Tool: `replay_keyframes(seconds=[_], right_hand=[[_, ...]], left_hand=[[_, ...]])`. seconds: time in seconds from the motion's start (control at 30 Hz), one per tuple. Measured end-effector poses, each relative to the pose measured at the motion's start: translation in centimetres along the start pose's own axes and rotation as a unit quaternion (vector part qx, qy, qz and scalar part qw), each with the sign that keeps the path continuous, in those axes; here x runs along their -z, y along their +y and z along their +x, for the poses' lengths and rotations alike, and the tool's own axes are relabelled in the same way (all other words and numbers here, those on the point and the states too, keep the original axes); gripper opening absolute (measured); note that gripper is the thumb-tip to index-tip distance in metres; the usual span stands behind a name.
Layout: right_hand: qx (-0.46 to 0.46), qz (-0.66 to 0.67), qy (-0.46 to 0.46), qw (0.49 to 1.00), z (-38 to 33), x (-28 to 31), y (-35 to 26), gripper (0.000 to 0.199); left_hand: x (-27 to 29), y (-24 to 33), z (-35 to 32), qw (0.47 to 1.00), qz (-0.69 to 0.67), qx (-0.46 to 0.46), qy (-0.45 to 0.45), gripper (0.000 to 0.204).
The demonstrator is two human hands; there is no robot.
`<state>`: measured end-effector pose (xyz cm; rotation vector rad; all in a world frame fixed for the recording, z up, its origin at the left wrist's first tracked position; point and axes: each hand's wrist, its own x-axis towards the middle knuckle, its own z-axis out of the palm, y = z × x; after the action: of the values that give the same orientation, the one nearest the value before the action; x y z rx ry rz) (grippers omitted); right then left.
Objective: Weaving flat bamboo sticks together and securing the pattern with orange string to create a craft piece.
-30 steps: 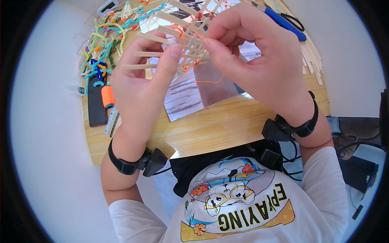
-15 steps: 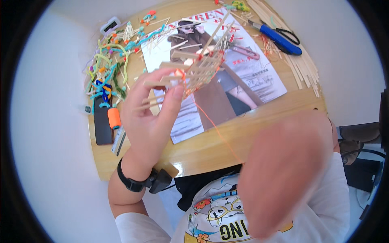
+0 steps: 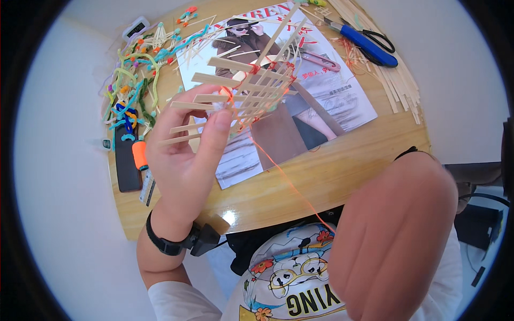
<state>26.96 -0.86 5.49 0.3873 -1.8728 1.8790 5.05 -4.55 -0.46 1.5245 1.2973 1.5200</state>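
Observation:
My left hand (image 3: 184,155) pinches a woven lattice of thin bamboo strips (image 3: 262,88) between thumb and fingers, held up over a magazine (image 3: 348,115). Several strip ends stick out past my fingers, and two longer ones point up and away. Orange-red thread binds the lattice at many crossings. From its lower edge a loose orange thread (image 3: 292,187) runs down to my right hand (image 3: 393,235), which is raised close in front of my chest. The fingers of that hand are pressed together, slightly blurred; their tips and the thread's end are hidden.
Left on the wooden table (image 3: 257,206) lie a heap of coloured pipe cleaners (image 3: 144,75), a dark phone (image 3: 126,160), an orange thread spool (image 3: 140,155) and a ruler (image 3: 147,187). Far right are blue-handled pliers (image 3: 369,48), a pink cutter (image 3: 321,60) and loose bamboo strips (image 3: 399,88).
My right hand has shifted a little to the right, trailing the orange thread. The lattice stays in my left hand, and the view has shifted slightly, moving the table things left.

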Motion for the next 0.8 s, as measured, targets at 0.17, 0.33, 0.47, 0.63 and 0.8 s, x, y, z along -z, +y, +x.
replay_keyframes(seconds=[0.17,0.33,0.47,0.63,0.8], right_hand=[[-0.033,-0.352,0.287,0.89,-0.9,1.6,1.2,0.013],[0.026,-0.556,0.255,0.791,-1.2,2.1,3.4,0.021],[0.031,-0.63,0.21,0.747,-1.4,1.7,3.9,0.024],[0.064,-0.637,0.233,0.731,-1.3,1.7,4.5,0.024],[0.111,-0.634,0.249,0.724,-1.2,1.7,5.3,0.024]], left_hand=[[0.0,0.3,0.5,0.999,-0.008,-0.028,-0.025,0.016],[-0.4,0.5,0.0,0.999,-0.024,0.034,-0.006,0.014],[-0.6,0.0,0.0,1.0,-0.013,0.002,-0.007,0.013],[-0.8,-0.4,-0.4,1.0,-0.005,-0.012,-0.008,0.013],[-1.1,-0.4,-0.6,1.0,-0.004,-0.02,-0.014,0.013]])
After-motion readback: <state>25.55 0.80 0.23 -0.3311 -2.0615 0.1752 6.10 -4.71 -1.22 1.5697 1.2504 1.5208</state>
